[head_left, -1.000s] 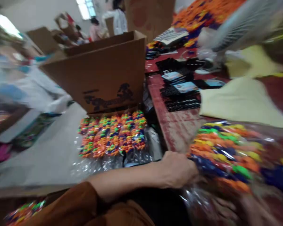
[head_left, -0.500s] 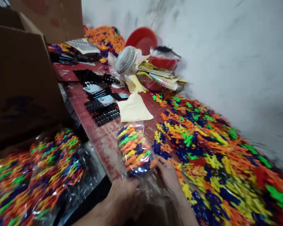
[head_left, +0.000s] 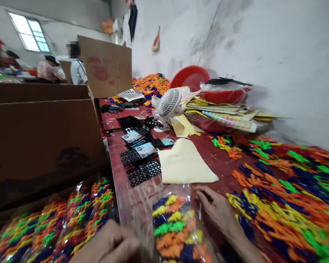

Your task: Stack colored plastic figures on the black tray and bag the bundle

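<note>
A clear plastic bag [head_left: 175, 230] packed with rows of small colourful rubbery figures lies at the near edge of the red table, its lower end cut off by the frame. Along the bag's right side is my right hand [head_left: 222, 213], open, fingers stretched forward beside the bag's upper edge. My left hand [head_left: 113, 243] is off to the bag's left, smeared by motion; its fingers look bent, and whether anything is in them cannot be made out. Just beyond the bag lies a cream paper sheet [head_left: 186, 164] with a rounded top.
Loose figures [head_left: 279, 197] are heaped on the right. Filled bags [head_left: 57, 223] lie left, below a cardboard box [head_left: 41, 142]. Black perforated strips [head_left: 144, 171] with cards, a white fan [head_left: 168, 104] and a red basin [head_left: 190, 78] stand farther back. Several people [head_left: 48, 69] are in the background.
The view has tilted up, showing the room behind. My left hand has come away from the bag's near end to the left. My right hand's fingers have straightened along the bag's side.
</note>
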Demonstrator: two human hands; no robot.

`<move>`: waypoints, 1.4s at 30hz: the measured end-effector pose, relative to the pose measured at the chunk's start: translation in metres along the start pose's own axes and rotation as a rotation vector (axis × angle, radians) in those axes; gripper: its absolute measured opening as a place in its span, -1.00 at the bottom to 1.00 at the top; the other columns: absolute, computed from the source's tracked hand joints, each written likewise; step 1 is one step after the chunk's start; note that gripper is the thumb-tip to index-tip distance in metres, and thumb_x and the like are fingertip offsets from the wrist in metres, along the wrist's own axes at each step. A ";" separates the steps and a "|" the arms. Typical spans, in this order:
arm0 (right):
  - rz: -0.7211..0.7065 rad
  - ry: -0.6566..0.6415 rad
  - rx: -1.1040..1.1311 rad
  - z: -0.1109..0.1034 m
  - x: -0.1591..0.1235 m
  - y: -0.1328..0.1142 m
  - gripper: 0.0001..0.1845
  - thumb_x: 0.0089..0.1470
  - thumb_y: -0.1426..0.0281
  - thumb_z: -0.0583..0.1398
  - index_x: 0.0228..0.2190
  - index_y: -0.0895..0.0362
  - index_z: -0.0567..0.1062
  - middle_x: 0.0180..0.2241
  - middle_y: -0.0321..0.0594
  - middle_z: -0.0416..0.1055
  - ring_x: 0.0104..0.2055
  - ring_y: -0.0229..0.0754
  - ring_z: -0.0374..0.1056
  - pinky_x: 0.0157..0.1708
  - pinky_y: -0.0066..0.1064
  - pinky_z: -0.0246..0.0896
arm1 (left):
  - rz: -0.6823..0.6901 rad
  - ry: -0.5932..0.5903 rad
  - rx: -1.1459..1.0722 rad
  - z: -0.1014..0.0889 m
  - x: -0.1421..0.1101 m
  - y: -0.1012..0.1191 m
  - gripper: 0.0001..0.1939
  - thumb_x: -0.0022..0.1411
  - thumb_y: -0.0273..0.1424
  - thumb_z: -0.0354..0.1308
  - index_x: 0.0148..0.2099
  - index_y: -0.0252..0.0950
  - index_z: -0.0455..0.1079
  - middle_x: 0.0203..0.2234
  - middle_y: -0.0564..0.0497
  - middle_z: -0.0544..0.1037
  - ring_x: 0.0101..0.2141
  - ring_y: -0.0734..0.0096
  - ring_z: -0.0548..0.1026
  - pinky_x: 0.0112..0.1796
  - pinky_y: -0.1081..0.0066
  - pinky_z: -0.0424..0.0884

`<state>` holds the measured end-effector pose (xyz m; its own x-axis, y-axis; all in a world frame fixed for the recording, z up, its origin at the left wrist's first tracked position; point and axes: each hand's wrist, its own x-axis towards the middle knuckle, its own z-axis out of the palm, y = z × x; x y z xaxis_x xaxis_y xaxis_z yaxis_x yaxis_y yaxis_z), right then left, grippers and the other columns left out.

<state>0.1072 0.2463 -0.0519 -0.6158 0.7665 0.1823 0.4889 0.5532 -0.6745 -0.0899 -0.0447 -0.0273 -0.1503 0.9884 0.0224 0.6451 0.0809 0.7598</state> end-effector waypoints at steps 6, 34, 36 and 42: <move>-0.224 -0.009 -0.111 0.014 0.076 -0.003 -0.62 0.14 0.24 0.02 -0.28 0.14 0.57 -0.27 -0.07 0.59 -0.21 -0.03 0.51 -0.13 -0.22 0.39 | -0.097 0.586 0.239 -0.040 0.093 -0.045 -0.71 0.38 -0.21 0.00 -0.15 -0.21 0.50 -0.27 -0.03 0.63 -0.27 0.28 0.56 -0.19 0.32 0.45; -0.395 -0.188 -0.838 0.031 0.052 0.048 -0.58 0.18 0.63 0.02 0.04 0.23 0.43 -0.07 0.05 0.47 -0.04 0.02 0.34 -0.02 -0.20 0.24 | 0.184 0.333 0.600 0.009 0.229 -0.062 -0.54 0.20 -0.54 0.02 0.15 -0.32 0.39 0.24 -0.18 0.38 0.34 -0.10 0.12 0.33 -0.15 -0.12; -0.351 -0.176 -0.831 0.023 0.057 0.049 -0.63 0.21 0.62 -0.01 -0.03 0.26 0.46 -0.14 0.06 0.47 -0.06 0.03 0.34 -0.01 -0.18 0.23 | 0.151 0.339 0.537 -0.003 0.227 -0.059 -0.55 0.23 -0.55 -0.02 0.16 -0.30 0.37 0.20 -0.15 0.42 0.32 0.01 0.17 0.33 -0.07 -0.06; -0.336 -0.311 -0.731 0.003 0.051 0.041 -0.69 0.08 0.60 0.10 -0.17 0.18 0.53 -0.12 -0.03 0.48 -0.05 -0.04 0.36 -0.05 -0.28 0.26 | -0.044 0.281 0.317 -0.017 0.244 -0.046 -0.64 0.38 -0.27 0.02 0.10 -0.36 0.39 -0.07 -0.22 0.58 -0.07 0.15 0.55 -0.04 0.23 0.44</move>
<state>0.0937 0.3071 -0.0727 -0.8881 0.4594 0.0131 0.4596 0.8877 0.0288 -0.1694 0.1903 -0.0457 -0.3527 0.9132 0.2041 0.8254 0.2009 0.5276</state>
